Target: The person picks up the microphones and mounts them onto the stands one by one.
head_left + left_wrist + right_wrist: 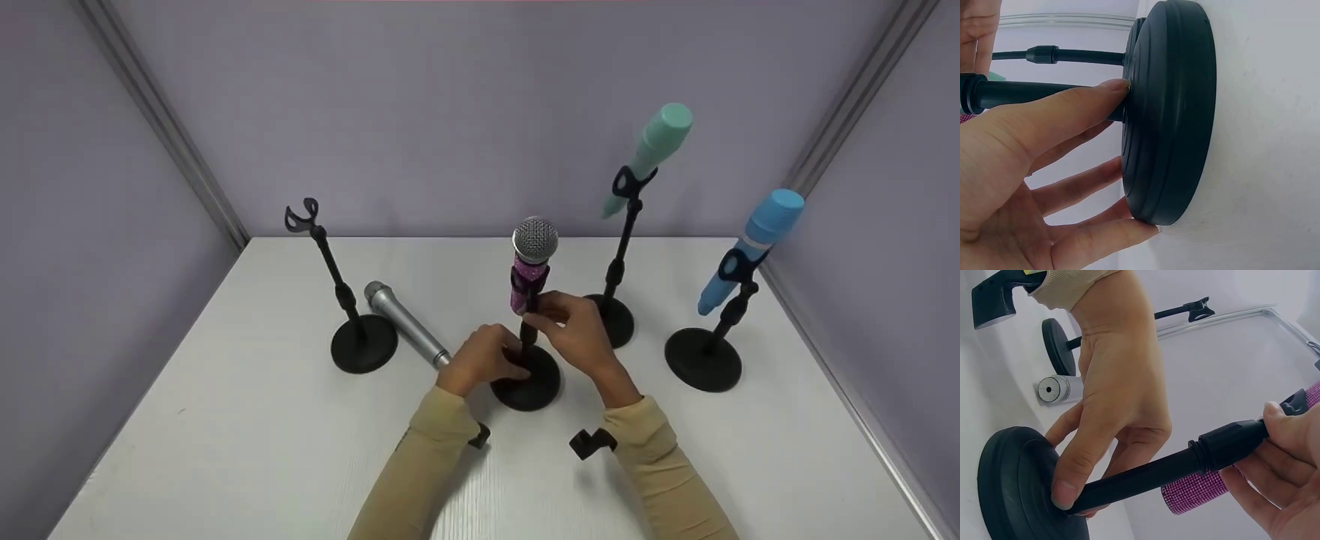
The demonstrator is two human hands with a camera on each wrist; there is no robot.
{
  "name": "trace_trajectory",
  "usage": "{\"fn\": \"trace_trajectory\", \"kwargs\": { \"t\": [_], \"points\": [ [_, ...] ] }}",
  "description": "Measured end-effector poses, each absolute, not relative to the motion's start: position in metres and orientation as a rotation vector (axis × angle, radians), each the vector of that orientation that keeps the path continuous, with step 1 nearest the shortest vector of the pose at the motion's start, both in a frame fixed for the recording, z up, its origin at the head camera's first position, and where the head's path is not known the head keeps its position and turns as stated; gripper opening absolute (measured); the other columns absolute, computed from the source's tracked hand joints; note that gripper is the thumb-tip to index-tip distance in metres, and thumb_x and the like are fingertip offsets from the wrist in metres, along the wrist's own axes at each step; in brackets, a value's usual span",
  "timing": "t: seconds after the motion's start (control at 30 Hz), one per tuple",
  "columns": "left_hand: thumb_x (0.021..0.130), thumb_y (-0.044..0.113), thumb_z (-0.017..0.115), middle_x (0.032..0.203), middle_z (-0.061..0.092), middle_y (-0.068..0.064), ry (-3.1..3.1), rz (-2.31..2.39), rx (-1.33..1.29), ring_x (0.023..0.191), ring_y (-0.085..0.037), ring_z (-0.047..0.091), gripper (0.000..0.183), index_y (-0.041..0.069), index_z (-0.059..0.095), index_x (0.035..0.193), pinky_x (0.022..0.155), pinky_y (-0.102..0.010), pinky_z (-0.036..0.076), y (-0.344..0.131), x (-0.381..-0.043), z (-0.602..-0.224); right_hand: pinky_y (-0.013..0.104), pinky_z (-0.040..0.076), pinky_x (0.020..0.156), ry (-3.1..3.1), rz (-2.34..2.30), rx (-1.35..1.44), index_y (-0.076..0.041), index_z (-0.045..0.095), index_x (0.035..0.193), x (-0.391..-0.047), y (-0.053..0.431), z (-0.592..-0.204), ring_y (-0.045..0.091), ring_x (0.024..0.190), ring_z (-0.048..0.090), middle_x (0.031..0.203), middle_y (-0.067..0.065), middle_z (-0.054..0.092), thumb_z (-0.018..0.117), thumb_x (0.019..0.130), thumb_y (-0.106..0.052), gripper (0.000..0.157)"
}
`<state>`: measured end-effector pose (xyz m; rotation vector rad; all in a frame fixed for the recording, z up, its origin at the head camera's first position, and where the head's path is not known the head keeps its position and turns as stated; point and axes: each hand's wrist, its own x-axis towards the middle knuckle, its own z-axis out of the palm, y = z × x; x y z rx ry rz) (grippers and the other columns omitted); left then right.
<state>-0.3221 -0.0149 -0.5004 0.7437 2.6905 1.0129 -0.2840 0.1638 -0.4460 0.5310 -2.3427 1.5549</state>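
A microphone with a silver mesh head and a glittery purple-pink body [529, 271] sits tilted in the clip of a black microphone stand [541, 382]. My left hand [486, 358] grips this stand low down, thumb on the base [1171, 124] beside the pole and fingers reaching to the base's rim. Higher up, my right hand [576, 330] pinches the stand just under the clip, fingers and thumb around the dark joint [1233, 441]. In the right wrist view, the microphone's sparkly lower end [1193, 495] shows behind the pole.
Left of my hands lies a silver microphone [409, 324], beside a stand with a bare clip [363, 345]. To the right, one stand holds a mint-green microphone [660, 139] and another a blue microphone [757, 236]. Grey panels [480, 112] enclose the white table [262, 450].
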Motion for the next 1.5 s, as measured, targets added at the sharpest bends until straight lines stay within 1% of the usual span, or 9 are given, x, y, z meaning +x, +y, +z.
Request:
{"fn": "trace_trajectory", "kwargs": {
  "t": [0.3, 0.37, 0.57, 0.73, 0.9, 1.03, 1.2, 1.33, 1.5],
  "points": [
    [0.075, 0.018, 0.093, 0.080, 0.076, 0.001, 2.708, 1.021, 0.735, 0.071, -0.006, 0.056, 0.019, 0.008, 0.080, 0.085, 0.067, -0.023, 0.050, -0.007, -0.323, -0.501, 0.023, 0.058, 0.085, -2.288, 1.555, 0.484, -0.003, 0.077, 0.101, -0.282, 0.166, -0.444, 0.020, 0.091, 0.075, 0.094, 0.011, 0.078, 0.079, 0.089, -0.006, 0.013],
    [0.075, 0.018, 0.093, 0.078, 0.074, 0.002, 2.711, 1.017, 0.737, 0.070, -0.006, 0.055, 0.019, 0.008, 0.080, 0.084, 0.066, -0.023, 0.049, -0.007, -0.323, -0.501, 0.023, 0.057, 0.085, -2.282, 1.569, 0.457, -0.004, 0.077, 0.101, -0.283, 0.166, -0.444, 0.019, 0.091, 0.075, 0.094, 0.010, 0.078, 0.080, 0.089, -0.007, 0.013],
    [0.075, 0.016, 0.092, 0.070, 0.065, 0.008, 2.703, 1.025, 0.749, 0.066, -0.005, 0.051, 0.018, 0.008, 0.077, 0.079, 0.061, -0.020, 0.044, -0.010, -0.323, -0.503, 0.026, 0.058, 0.089, -2.257, 1.594, 0.443, -0.004, 0.076, 0.102, -0.284, 0.163, -0.445, 0.016, 0.091, 0.075, 0.096, 0.011, 0.078, 0.079, 0.090, -0.007, 0.012],
    [0.075, 0.017, 0.092, 0.070, 0.066, 0.008, 2.698, 1.040, 0.733, 0.066, -0.005, 0.052, 0.017, 0.009, 0.077, 0.079, 0.062, -0.021, 0.045, -0.010, -0.322, -0.504, 0.030, 0.057, 0.096, -2.254, 1.593, 0.457, -0.003, 0.075, 0.104, -0.283, 0.161, -0.443, 0.016, 0.095, 0.074, 0.099, 0.010, 0.076, 0.077, 0.091, -0.006, 0.014],
    [0.076, 0.017, 0.092, 0.074, 0.070, 0.005, 2.695, 1.034, 0.716, 0.068, -0.006, 0.053, 0.017, 0.009, 0.079, 0.082, 0.063, -0.022, 0.046, -0.010, -0.322, -0.502, 0.023, 0.056, 0.091, -2.181, 1.660, 0.505, 0.003, 0.072, 0.109, -0.284, 0.159, -0.441, 0.015, 0.092, 0.075, 0.104, 0.016, 0.075, 0.074, 0.093, -0.006, 0.018],
    [0.077, 0.016, 0.091, 0.080, 0.076, 0.001, 2.683, 1.026, 0.717, 0.069, -0.006, 0.057, 0.017, 0.008, 0.081, 0.087, 0.066, -0.023, 0.048, -0.008, -0.323, -0.500, 0.020, 0.056, 0.084, -2.107, 1.702, 0.521, 0.003, 0.071, 0.110, -0.284, 0.160, -0.438, 0.020, 0.086, 0.076, 0.102, 0.018, 0.074, 0.072, 0.094, -0.004, 0.017],
    [0.077, 0.017, 0.091, 0.081, 0.076, 0.001, 2.682, 1.009, 0.719, 0.071, -0.007, 0.056, 0.018, 0.008, 0.081, 0.088, 0.068, -0.024, 0.048, -0.002, -0.324, -0.500, 0.022, 0.057, 0.081, -2.069, 1.692, 0.528, 0.002, 0.071, 0.110, -0.284, 0.165, -0.434, 0.030, 0.084, 0.075, 0.100, 0.017, 0.073, 0.071, 0.095, -0.005, 0.016],
    [0.076, 0.017, 0.091, 0.078, 0.074, 0.003, 2.682, 1.007, 0.725, 0.071, -0.007, 0.055, 0.018, 0.008, 0.080, 0.086, 0.068, -0.023, 0.047, 0.002, -0.324, -0.499, 0.027, 0.060, 0.081, -2.061, 1.706, 0.532, 0.003, 0.069, 0.111, -0.283, 0.169, -0.432, 0.032, 0.084, 0.074, 0.101, 0.019, 0.072, 0.070, 0.096, -0.005, 0.016],
    [0.076, 0.017, 0.092, 0.072, 0.068, 0.007, 2.676, 1.024, 0.735, 0.068, -0.007, 0.051, 0.016, 0.009, 0.079, 0.083, 0.064, -0.023, 0.044, 0.005, -0.324, -0.499, 0.027, 0.062, 0.079, -2.058, 1.728, 0.520, 0.005, 0.065, 0.110, -0.281, 0.169, -0.429, 0.026, 0.083, 0.074, 0.099, 0.019, 0.070, 0.068, 0.097, -0.005, 0.017]
  ]
}}
